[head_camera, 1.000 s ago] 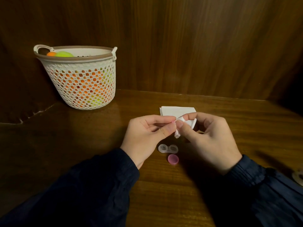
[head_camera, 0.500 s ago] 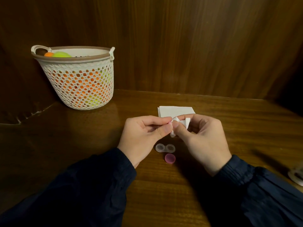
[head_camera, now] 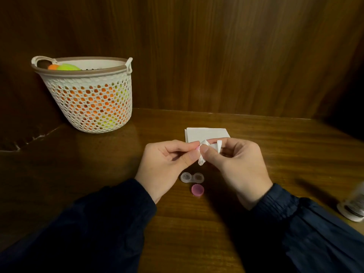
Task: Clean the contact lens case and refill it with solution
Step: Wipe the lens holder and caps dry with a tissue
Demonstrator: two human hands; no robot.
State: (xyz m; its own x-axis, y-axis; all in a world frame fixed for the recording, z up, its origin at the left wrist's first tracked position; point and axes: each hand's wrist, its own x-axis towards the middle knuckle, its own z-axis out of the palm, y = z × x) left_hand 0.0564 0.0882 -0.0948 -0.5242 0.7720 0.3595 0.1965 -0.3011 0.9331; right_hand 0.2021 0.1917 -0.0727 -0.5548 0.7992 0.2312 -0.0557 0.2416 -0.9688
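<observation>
The clear two-well contact lens case (head_camera: 192, 177) lies open on the wooden table, just below my hands. One pink cap (head_camera: 197, 190) rests on the table in front of it. My left hand (head_camera: 167, 166) pinches a second pink cap (head_camera: 197, 148), of which only a sliver shows between thumb and forefinger. My right hand (head_camera: 236, 164) pinches a crumpled white tissue (head_camera: 206, 149) and holds it against that cap. The two hands meet fingertip to fingertip above the case.
A folded white tissue stack (head_camera: 204, 133) lies behind my hands. A white mesh basket (head_camera: 88, 99) with orange and green items stands at the back left. A blurred white container (head_camera: 352, 207) sits at the right edge. Wood panelling closes the back.
The hands have stayed together above the case. My right fingers have shifted the tissue slightly against the cap; the case and the loose cap have not moved.
</observation>
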